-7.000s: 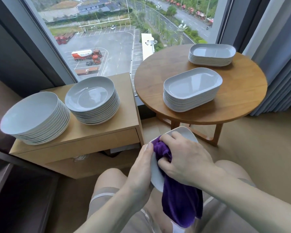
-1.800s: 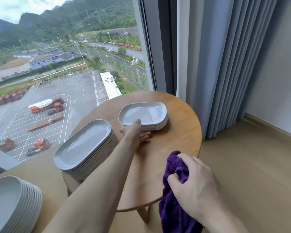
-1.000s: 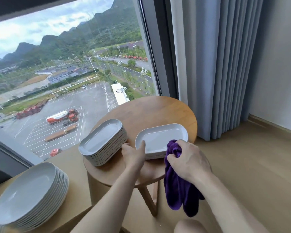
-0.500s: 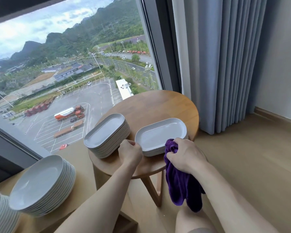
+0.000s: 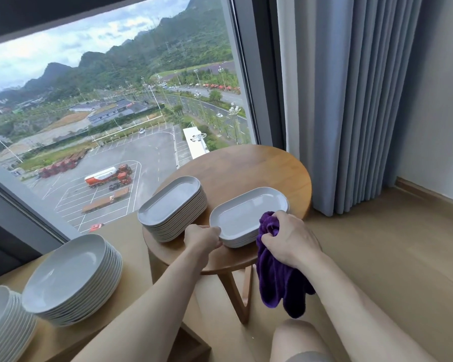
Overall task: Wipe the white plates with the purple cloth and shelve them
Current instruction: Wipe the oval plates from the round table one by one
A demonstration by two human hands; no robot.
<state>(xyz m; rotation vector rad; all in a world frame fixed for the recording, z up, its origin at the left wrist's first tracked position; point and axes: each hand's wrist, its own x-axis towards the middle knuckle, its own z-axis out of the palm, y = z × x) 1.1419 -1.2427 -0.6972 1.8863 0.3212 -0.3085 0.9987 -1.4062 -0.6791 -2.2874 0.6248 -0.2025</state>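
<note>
Round wooden bench by our window carries two stacks of glossy white oblong plates; our left hand grips the nearer stack's rim, our right hand bunches the purple cloth.

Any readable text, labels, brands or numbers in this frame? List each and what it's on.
None readable.
Oval plates, round plates, purple cloth: no print or label visible.
Tanker truck outside the window: any lettering too small and blurred to read.
Parking lot: painted lines only.
</note>
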